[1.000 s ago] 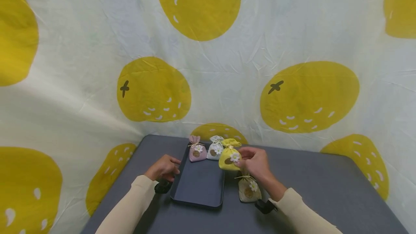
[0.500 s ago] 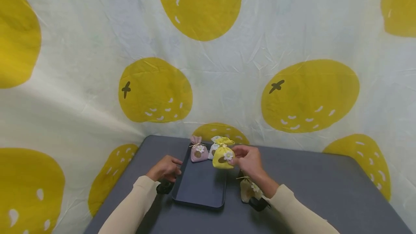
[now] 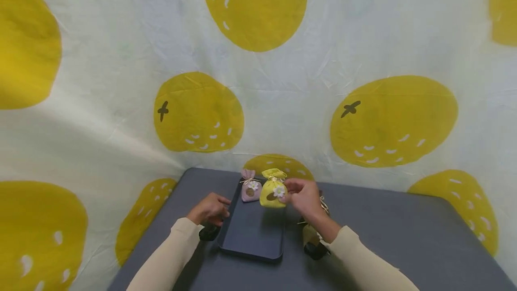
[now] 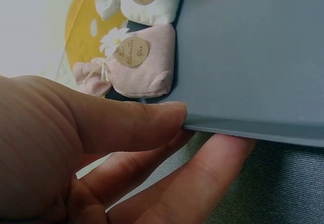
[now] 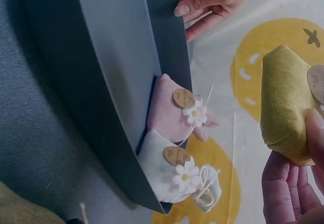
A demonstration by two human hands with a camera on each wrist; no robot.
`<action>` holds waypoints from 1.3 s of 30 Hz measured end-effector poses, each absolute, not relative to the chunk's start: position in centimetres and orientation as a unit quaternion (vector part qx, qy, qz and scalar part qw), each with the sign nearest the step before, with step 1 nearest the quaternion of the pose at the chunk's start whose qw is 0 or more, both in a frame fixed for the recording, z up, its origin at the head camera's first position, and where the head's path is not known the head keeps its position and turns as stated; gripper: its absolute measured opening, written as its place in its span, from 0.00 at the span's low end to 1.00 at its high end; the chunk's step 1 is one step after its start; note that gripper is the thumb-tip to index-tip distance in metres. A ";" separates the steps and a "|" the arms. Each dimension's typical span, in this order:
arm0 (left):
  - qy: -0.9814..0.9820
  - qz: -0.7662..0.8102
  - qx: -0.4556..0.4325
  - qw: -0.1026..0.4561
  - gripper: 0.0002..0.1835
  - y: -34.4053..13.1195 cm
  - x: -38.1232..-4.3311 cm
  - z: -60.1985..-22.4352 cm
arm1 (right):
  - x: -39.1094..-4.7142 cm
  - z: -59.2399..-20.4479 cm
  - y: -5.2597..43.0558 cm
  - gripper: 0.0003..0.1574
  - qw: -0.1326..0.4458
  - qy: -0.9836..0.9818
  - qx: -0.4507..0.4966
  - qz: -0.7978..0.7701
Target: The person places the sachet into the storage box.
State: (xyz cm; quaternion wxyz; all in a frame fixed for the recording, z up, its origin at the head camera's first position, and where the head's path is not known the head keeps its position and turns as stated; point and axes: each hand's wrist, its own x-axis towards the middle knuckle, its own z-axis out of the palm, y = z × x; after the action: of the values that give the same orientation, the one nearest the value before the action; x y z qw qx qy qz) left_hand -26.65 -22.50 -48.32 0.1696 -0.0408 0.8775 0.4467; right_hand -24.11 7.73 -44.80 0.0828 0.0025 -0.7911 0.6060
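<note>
My right hand pinches a small yellow drawstring pouch by its side, thumb in front. The pouch has a white flower and a round brown tag, and is held above the far right part of a dark grey tray. With thumb and fingers, my left hand grips the tray's left rim. Inside the tray's far end lies a pink pouch, and beside it a white pouch, which the yellow one hides in the head view.
A beige pouch lies on the grey table right of the tray, partly covered by my right wrist. Behind that hand shows a tied cord on something dark, mostly hidden. A fruit-printed cloth hangs behind the table.
My right hand has carried the yellow pouch left, over the tray and in front of the white pouch. My left hand has stayed at the tray's rim.
</note>
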 end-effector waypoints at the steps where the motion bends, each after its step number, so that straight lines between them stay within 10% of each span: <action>1: 0.877 0.447 -0.039 0.171 0.24 -22.5 -26.8 -48.3 | -24.2 -44.7 7.7 0.23 0.083 -0.790 0.001 0.607; 39: 0.873 0.452 -0.049 0.178 0.25 -22.4 -26.8 -48.3 | -27.2 -44.3 2.8 0.24 0.083 -0.797 0.034 0.597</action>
State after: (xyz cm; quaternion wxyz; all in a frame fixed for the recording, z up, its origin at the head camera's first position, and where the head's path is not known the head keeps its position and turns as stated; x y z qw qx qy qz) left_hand -26.84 -22.41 -48.32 0.1778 -0.0487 0.8730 0.4515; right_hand -27.21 2.75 -44.30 0.0826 0.0340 -0.7975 0.5967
